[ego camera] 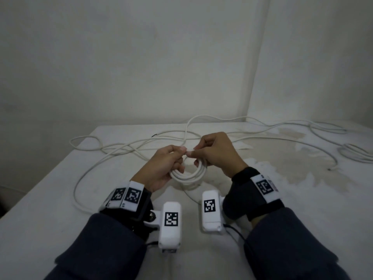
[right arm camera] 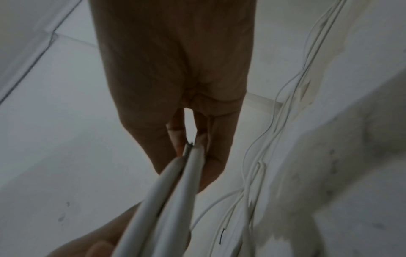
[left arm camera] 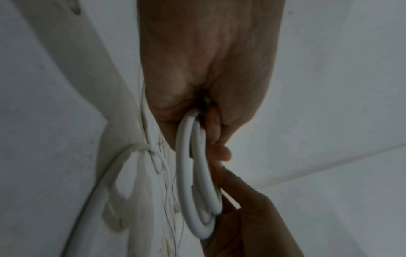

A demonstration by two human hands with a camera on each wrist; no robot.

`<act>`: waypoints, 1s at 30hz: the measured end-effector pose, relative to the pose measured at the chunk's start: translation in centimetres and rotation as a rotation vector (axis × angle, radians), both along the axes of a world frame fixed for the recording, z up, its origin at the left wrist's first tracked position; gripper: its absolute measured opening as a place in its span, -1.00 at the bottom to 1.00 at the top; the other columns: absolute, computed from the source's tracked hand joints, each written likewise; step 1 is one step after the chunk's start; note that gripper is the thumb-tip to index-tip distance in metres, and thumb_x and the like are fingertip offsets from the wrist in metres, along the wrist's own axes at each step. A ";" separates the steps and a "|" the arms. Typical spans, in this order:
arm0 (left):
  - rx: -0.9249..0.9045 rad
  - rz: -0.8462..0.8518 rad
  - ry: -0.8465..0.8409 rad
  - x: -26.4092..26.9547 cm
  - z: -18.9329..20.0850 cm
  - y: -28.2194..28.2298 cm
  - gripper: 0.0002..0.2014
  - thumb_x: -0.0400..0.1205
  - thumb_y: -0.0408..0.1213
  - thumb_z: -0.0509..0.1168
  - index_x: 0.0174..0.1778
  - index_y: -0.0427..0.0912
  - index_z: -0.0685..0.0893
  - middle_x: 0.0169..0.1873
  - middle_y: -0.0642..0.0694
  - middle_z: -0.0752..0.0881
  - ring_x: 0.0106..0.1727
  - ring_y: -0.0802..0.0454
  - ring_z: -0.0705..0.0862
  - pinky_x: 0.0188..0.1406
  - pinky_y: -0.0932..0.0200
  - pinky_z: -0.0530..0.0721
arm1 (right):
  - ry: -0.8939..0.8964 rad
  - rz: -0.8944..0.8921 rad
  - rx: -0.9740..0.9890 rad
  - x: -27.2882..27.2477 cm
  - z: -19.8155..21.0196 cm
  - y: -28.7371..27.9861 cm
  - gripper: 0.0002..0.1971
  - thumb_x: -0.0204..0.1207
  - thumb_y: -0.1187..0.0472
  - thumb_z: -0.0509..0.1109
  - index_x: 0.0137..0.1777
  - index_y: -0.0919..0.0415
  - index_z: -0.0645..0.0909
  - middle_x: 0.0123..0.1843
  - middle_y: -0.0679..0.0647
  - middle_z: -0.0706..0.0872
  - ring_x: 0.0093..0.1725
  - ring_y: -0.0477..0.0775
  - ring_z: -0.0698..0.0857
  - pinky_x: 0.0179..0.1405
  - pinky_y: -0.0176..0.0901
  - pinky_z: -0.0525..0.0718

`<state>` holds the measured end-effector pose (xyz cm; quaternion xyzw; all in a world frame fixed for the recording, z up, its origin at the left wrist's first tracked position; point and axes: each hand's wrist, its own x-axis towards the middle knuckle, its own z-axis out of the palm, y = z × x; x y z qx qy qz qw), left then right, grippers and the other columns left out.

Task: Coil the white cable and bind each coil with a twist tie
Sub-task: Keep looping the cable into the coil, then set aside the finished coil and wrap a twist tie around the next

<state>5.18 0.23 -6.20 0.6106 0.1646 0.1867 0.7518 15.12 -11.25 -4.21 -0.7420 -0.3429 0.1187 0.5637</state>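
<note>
A small coil of white cable (ego camera: 188,174) hangs between both hands above the table. My left hand (ego camera: 180,150) grips the coil's left side, its fingers curled round the loops (left arm camera: 197,191). My right hand (ego camera: 194,153) pinches the coil's top right side, where the cable's cut end (right arm camera: 189,144) shows between its fingers (right arm camera: 175,137). Thumbs and forefingers of the two hands nearly meet over the coil. The rest of the white cable (ego camera: 125,147) trails loose over the table behind. A short black twist tie (ego camera: 154,135) lies at the table's back, also visible as a twist tie (right arm camera: 222,238) beside the loose strands.
The white table (ego camera: 60,199) has a stained patch (ego camera: 302,158) on the right, and walls close it in behind and to the right. More cable loops (ego camera: 355,153) lie at the right edge. The table's left edge drops off near the loose strand.
</note>
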 end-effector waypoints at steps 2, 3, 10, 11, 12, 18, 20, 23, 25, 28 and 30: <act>0.109 0.018 0.021 -0.1 -0.1 -0.6 -0.87 0.70 -0.32 0.23 -0.13 -0.27 0.59 -0.50 -0.12 0.40 -0.68 0.17 0.39 -0.66 0.36 0.49 | 0.107 0.040 -0.007 -0.2 0.1 -1.0 -0.74 0.22 0.42 0.67 -0.45 0.32 0.60 -0.43 0.29 0.71 -0.38 0.24 0.77 -0.41 -0.16 0.67; 0.155 0.021 0.027 -0.1 -0.3 -1.0 -0.85 0.70 -0.31 0.23 -0.16 -0.26 0.60 -0.49 -0.13 0.42 -0.67 0.16 0.41 -0.67 0.36 0.47 | 0.144 0.059 -0.012 -0.3 0.2 -1.6 -0.75 0.23 0.45 0.66 -0.43 0.34 0.59 -0.41 0.30 0.71 -0.37 0.24 0.76 -0.41 -0.16 0.68; 0.212 -0.018 0.029 2.5 -0.7 -5.7 -0.85 0.70 -0.32 0.23 -0.13 -0.29 0.64 -0.60 -0.01 0.43 -0.70 0.18 0.40 -0.66 0.36 0.39 | 0.237 0.107 -0.056 1.0 0.8 -7.8 -0.81 0.34 0.47 0.58 -0.31 0.36 0.59 -0.29 0.33 0.73 -0.34 0.18 0.78 -0.17 -0.03 0.80; 0.179 -0.035 0.032 3.2 -0.9 -6.6 -0.85 0.70 -0.33 0.22 -0.13 -0.30 0.63 -0.61 -0.01 0.43 -0.71 0.19 0.39 -0.68 0.37 0.38 | 0.256 0.101 -0.058 1.5 0.8 -9.0 -0.84 0.37 0.46 0.56 -0.27 0.38 0.60 -0.29 0.31 0.73 -0.33 0.18 0.78 -0.16 -0.05 0.80; 0.142 -0.060 0.036 4.0 -1.0 -7.6 -0.84 0.70 -0.34 0.22 -0.14 -0.30 0.63 -0.63 0.00 0.43 -0.72 0.19 0.38 -0.71 0.37 0.37 | 0.280 0.090 -0.056 1.9 0.8 -10.2 -0.86 0.39 0.46 0.54 -0.24 0.38 0.61 -0.28 0.30 0.73 -0.32 0.18 0.78 -0.17 -0.06 0.81; 0.056 -0.188 0.033 8.4 -1.6 -13.9 -0.83 0.71 -0.36 0.21 -0.21 -0.27 0.58 -0.71 0.06 0.41 -0.74 0.18 0.34 -0.74 0.38 0.32 | 0.292 -0.197 -0.114 5.7 -0.2 -18.6 -0.89 0.53 0.30 0.45 -0.21 0.31 0.67 -0.24 0.21 0.70 -0.32 0.07 0.71 -0.30 -0.18 0.75; 0.057 -0.208 0.026 9.3 -1.8 -15.1 -0.84 0.71 -0.35 0.21 -0.19 -0.27 0.58 -0.71 0.07 0.41 -0.73 0.18 0.34 -0.73 0.37 0.33 | 0.153 -0.446 -0.190 8.4 -1.0 -21.9 -0.88 0.48 0.32 0.48 -0.29 0.21 0.71 -0.25 0.15 0.72 -0.24 0.09 0.70 -0.11 -0.05 0.73; 0.071 -0.196 0.026 10.1 -2.2 -15.9 -0.85 0.71 -0.35 0.20 -0.16 -0.28 0.56 -0.69 0.05 0.42 -0.73 0.17 0.35 -0.72 0.37 0.35 | -0.062 -0.803 -0.451 11.7 -1.2 -26.7 -0.84 0.48 0.28 0.42 -0.02 0.31 0.76 0.05 0.23 0.79 0.11 0.24 0.72 0.11 -0.10 0.62; 0.074 -0.176 0.032 10.3 -2.4 -16.0 -0.86 0.72 -0.36 0.19 -0.16 -0.28 0.54 -0.69 0.02 0.42 -0.75 0.17 0.35 -0.73 0.38 0.36 | -0.070 -0.954 -0.576 12.8 -0.9 -29.4 -0.73 0.48 0.28 0.35 0.13 0.39 0.67 0.22 0.32 0.70 0.24 0.34 0.65 0.24 -0.02 0.59; 0.090 -0.168 0.029 10.4 -2.6 -16.1 -0.86 0.72 -0.36 0.18 -0.16 -0.26 0.52 -0.66 -0.01 0.41 -0.75 0.17 0.35 -0.73 0.38 0.37 | -0.016 -1.010 -0.711 13.3 -0.8 -31.7 -0.83 0.51 0.29 0.32 0.02 0.38 0.59 0.23 0.38 0.66 0.24 0.39 0.62 0.27 0.09 0.58; 0.094 -0.168 0.031 10.4 -2.5 -16.2 -0.85 0.72 -0.37 0.18 -0.18 -0.25 0.51 -0.65 -0.01 0.39 -0.75 0.17 0.34 -0.73 0.38 0.38 | 0.015 -0.985 -0.755 13.6 -1.1 -32.3 -0.92 0.54 0.34 0.31 -0.06 0.36 0.57 0.17 0.37 0.69 0.18 0.38 0.65 0.19 0.06 0.59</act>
